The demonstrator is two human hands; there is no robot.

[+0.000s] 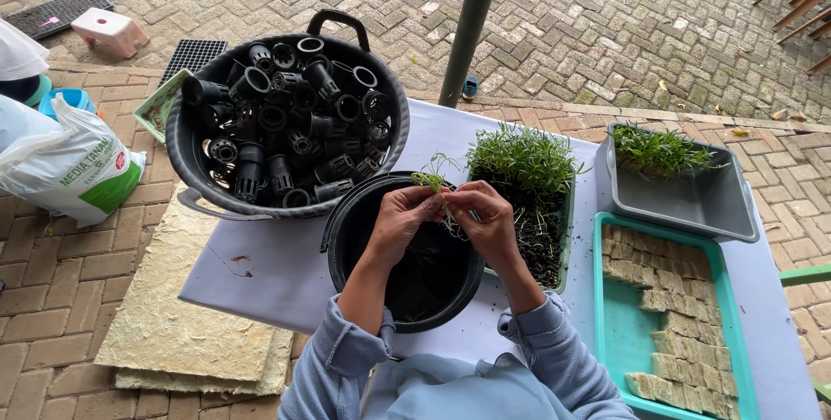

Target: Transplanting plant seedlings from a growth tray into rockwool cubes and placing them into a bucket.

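Observation:
My left hand [401, 221] and my right hand [486, 222] meet above a black bucket [342, 238], together pinching a small green seedling [432, 179] with roots hanging between the fingers. Just right of the hands stands a tray of dense green seedlings in dark soil [528, 169]. Both sleeves are light blue.
A large black tub [195, 164] full of black net pots sits at the back left. A grey bin [692, 203] holds more seedlings; a teal tray [619, 333] holds beige cubes. A green pole [472, 22] rises behind. A white bag [65, 169] lies on the brick floor.

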